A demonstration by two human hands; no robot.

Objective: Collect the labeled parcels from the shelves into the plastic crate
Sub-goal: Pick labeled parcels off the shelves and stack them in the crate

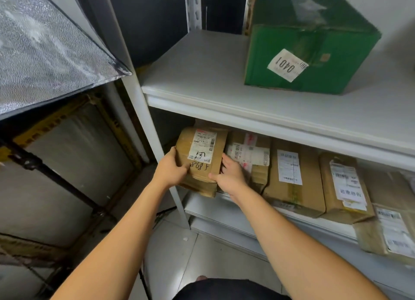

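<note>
While your left hand [171,168] curls round the left edge of the flat brown cardboard parcel [202,160] with its white shipping label and black handwriting, your right hand [231,176] grips the opposite edge. Its thumb lies on the near face and its fingers are tucked between this parcel and the next. The parcel is at the centre of the frame, at the left end of the lower white metal shelf [224,212]. Its near end juts past the front lip; you cannot tell whether it rests on the shelf. To its right runs a row of labeled brown parcels [292,176], packed side by side toward the lower right. On the upper white shelf [202,75], at upper right, stands a green cardboard box [310,41] with a white sticker. A silver crinkled panel [45,48] fills the upper left.
</note>
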